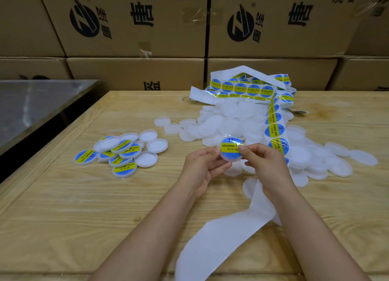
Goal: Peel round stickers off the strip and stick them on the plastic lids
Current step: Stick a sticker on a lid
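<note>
Our left hand [203, 167] and right hand [266, 165] both holding one stickered lid [231, 149], plain lids [242, 116] at one o'clock, finished lids [120, 152] at ten o'clock on the desk [84, 207]

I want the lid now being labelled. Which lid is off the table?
The lid held between the left hand and right hand. It alone is lifted, with a blue and yellow sticker on it; the others lie on the table.

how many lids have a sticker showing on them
7: one lid held between the left hand and right hand, six overlapping in the left pile; others may be hidden under the upturned lids there.
</note>
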Motion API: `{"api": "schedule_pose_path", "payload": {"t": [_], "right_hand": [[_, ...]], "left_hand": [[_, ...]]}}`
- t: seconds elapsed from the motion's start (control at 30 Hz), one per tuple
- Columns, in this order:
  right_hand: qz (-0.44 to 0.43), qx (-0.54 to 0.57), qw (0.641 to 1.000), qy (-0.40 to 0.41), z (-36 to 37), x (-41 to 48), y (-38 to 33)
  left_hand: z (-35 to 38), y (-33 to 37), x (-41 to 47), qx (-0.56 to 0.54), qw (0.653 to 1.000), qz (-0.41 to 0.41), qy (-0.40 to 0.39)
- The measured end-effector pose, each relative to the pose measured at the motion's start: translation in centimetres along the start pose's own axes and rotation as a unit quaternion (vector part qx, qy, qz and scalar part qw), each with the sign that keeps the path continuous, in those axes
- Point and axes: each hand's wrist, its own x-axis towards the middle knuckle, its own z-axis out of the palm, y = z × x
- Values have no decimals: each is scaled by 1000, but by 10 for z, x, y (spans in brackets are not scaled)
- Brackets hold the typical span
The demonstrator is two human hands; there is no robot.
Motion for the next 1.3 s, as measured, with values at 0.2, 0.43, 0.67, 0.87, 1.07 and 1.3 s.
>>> {"api": "schedule_pose_path", "payload": {"t": [0.2, 0.43, 0.67, 0.87, 1.07, 1.3], "right_hand": [[-6, -13, 1000, -2, 1, -1, -1], [-12, -33, 999, -1, -1, 0, 2], [-20, -63, 998, 9, 0, 1, 6], [-62, -176, 982, 33, 3, -2, 7], [-81, -220, 971, 54, 5, -3, 6], [-126, -222, 961, 111, 12, -8, 8]], "left_hand": [[-1, 0, 2, 7, 1000, 0, 2], [1, -4, 4, 50, 998, 19, 14], [1, -7, 4, 102, 993, 55, 30], [3, -12, 5, 171, 978, 105, 64], [5, -13, 3, 178, 973, 127, 77], [8, -14, 2, 143, 979, 119, 86]]}}
